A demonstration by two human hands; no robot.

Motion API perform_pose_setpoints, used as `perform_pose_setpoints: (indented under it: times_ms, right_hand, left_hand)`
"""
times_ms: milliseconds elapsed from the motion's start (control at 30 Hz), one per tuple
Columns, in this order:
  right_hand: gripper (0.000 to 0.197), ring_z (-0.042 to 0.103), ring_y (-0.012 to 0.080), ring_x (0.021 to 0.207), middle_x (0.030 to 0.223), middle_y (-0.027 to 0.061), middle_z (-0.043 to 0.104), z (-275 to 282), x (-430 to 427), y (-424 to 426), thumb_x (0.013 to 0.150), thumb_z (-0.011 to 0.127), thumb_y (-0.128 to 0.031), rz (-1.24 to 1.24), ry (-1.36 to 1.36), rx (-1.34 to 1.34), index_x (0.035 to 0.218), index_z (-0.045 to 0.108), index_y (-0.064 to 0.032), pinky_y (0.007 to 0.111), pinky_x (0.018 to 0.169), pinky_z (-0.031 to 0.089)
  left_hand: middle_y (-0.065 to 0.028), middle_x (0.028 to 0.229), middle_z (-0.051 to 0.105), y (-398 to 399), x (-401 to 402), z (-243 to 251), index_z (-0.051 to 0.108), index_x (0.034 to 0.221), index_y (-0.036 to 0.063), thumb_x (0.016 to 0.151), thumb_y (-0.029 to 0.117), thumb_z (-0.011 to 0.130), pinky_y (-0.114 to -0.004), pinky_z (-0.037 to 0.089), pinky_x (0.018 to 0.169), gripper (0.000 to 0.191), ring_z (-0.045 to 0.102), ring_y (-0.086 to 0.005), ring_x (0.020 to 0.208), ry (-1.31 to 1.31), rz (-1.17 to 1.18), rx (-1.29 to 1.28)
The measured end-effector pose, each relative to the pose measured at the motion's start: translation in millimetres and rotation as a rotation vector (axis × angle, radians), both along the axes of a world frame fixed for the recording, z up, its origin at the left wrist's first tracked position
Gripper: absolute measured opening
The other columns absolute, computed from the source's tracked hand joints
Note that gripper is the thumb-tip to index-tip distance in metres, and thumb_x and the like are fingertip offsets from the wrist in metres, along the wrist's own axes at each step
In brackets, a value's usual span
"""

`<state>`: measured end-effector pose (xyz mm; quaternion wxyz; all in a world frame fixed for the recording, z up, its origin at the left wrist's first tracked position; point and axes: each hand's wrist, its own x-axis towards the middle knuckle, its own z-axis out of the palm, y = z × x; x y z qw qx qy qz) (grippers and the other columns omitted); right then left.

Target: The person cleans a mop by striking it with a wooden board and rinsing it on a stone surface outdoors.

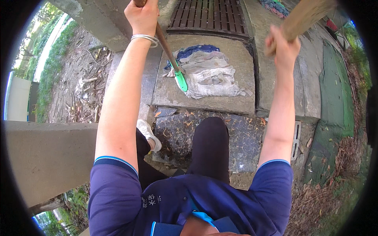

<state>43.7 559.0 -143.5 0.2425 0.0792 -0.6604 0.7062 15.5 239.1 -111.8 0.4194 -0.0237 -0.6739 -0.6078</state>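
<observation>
My left hand [144, 17] is closed around the brown wooden handle [166, 45] of a cloth mop. The handle slants down to a green plastic mop clamp [181, 80]. From the clamp, the mop's cloth strips [209, 78] lie spread to the right on a concrete slab [203, 103]. Most strips are greyish white, with dark blue ones at the far side. Off to the right, my right hand [285, 51] grips a thick, light-brown wooden-looking tool [308, 19], raised above the ground. Motion blurs that tool and hand, and its far end is unclear.
Beyond the slab is a dark slatted drain grate [208, 19]. A patterned stone slab [177, 132] lies by my legs. A concrete beam [50, 159] stands at left, green matting [335, 88] at right. Multicoloured cloth [274, 7] lies at the far right.
</observation>
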Motion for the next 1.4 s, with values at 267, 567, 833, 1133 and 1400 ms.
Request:
perform_pose_setpoints:
  times_ms: [267,567,833,1133,1400]
  right_hand:
    - [0.022,0.064,0.0206,0.070,0.082,0.0110,0.065,-270.5,23.7,-129.2,0.083,0.062,-0.017,-0.049,-0.084,0.320,0.100,0.060,-0.0041,0.036,0.064,0.051]
    - [0.031,0.066,0.0233,0.066,0.075,0.0117,0.066,-382.6,139.7,-75.1,0.071,0.072,-0.018,0.473,-1.006,0.412,0.091,0.065,0.0039,0.037,0.058,0.051]
    - [0.019,0.056,0.0112,0.047,0.060,0.0040,0.060,-64.1,19.9,-25.7,0.074,0.071,-0.010,0.013,-0.271,0.213,0.086,0.061,0.0013,0.025,0.043,0.046]
    - [0.028,0.063,0.0239,0.088,0.096,0.0117,0.065,-236.1,-20.8,-71.6,0.080,0.063,-0.014,-0.342,0.080,0.270,0.106,0.059,-0.0024,0.038,0.079,0.050]
    - [0.038,0.068,0.0351,0.078,0.079,0.0201,0.068,-452.7,182.6,-18.6,0.070,0.069,-0.026,0.082,-0.988,0.639,0.098,0.065,-0.0008,0.040,0.066,0.053]
  left_hand:
    - [0.0034,0.051,0.046,-22.8,2.2,-3.4,0.050,0.063,0.0084,0.086,0.019,0.068,-0.024,0.033,0.039,0.031,0.043,-0.0061,0.041,-0.008,0.005,0.001]
    - [0.0040,0.052,0.047,-42.7,11.8,-12.7,0.052,0.064,0.0082,0.086,0.019,0.067,-0.023,0.032,0.039,0.029,0.044,-0.0056,0.043,-0.002,0.007,0.019]
    - [0.0050,0.052,0.047,-5.4,-0.3,3.6,0.051,0.064,0.0086,0.086,0.018,0.068,-0.023,0.032,0.039,0.029,0.043,-0.0045,0.043,-0.006,-0.053,0.062]
    - [0.0037,0.052,0.047,-0.2,-10.0,-2.4,0.050,0.063,0.0086,0.087,0.018,0.068,-0.023,0.032,0.039,0.031,0.043,-0.0056,0.042,0.028,-0.081,0.028]
    - [0.0011,0.049,0.048,-0.5,-12.3,-4.0,0.051,0.063,0.0084,0.087,0.022,0.068,-0.026,0.036,0.038,0.032,0.046,-0.0097,0.039,0.017,-0.035,-0.037]
